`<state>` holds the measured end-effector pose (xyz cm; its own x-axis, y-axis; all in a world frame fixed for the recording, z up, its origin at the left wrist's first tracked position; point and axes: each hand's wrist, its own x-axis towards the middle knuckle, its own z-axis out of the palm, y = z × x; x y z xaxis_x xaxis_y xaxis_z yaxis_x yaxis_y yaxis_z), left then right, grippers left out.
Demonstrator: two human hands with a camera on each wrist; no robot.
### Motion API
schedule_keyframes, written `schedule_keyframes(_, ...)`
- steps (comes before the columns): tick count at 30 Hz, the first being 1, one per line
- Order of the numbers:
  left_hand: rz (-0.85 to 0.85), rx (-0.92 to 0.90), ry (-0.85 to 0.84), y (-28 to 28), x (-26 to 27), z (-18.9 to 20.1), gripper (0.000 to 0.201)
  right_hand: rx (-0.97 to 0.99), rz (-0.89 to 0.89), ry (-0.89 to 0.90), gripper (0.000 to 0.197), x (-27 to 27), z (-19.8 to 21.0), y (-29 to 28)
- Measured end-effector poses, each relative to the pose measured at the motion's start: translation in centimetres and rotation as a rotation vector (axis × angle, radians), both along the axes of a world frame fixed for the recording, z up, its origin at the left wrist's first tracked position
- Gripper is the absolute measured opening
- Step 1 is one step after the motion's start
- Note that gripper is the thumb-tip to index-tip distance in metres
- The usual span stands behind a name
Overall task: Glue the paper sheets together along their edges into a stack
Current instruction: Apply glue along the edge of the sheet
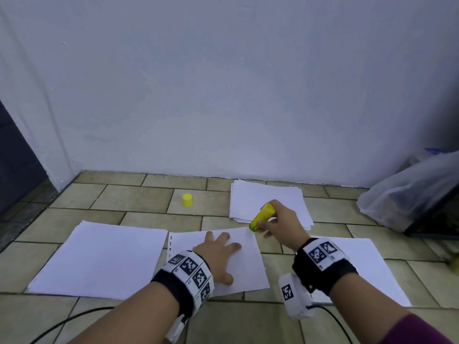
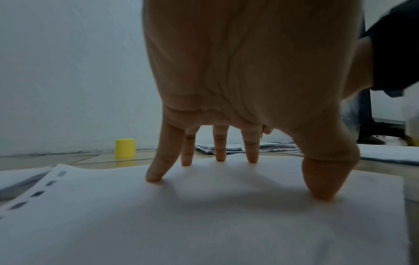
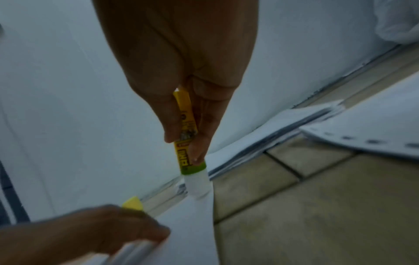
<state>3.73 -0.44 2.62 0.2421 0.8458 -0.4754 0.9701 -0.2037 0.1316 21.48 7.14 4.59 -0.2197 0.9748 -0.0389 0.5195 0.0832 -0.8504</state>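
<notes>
Working left to right across the tiled floor, I have one sheet lying flat at the left, then a yellow cap standing farther off toward the wall; at centre my left hand is spread, straight fingers and thumb pressing down the middle sheet, nothing clutched; just right of it my right hand is wrapped round the uncapped glue stick, white tip down on that sheet's far right corner; behind it sits the loose paper pile, and another sheet lies near right. I judge the gluing of this sheet's edge is just starting; the next move calls for drawing the tip steadily along the right edge while my left hand pins the paper so it cannot slide or crumple.
</notes>
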Motion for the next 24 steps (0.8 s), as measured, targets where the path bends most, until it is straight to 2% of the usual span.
schedule_keyframes(6, -0.020, 0.014, 0.030, 0.4, -0.2, 0.5, 0.083, 0.133, 0.106, -0.238, 0.024, -1.1, -0.4, -0.2)
schedule_keyframes(13, -0.057, -0.017, 0.071, 0.4, -0.3, 0.4, 0.082, 0.141, 0.293, -0.535, 0.030, -0.5, 1.2, -2.5)
schedule_keyframes(18, -0.075, -0.008, 0.124, 0.2, 0.1, 0.5, 0.074, 0.123, 0.384, -0.591, 0.028, 0.8, 1.8, -4.9)
schedule_keyframes(24, -0.178, -0.004, 0.221, -0.3, -0.6, 1.5, 0.082, 0.049, 0.447, -0.626, 0.028, 2.0, 2.4, -6.2)
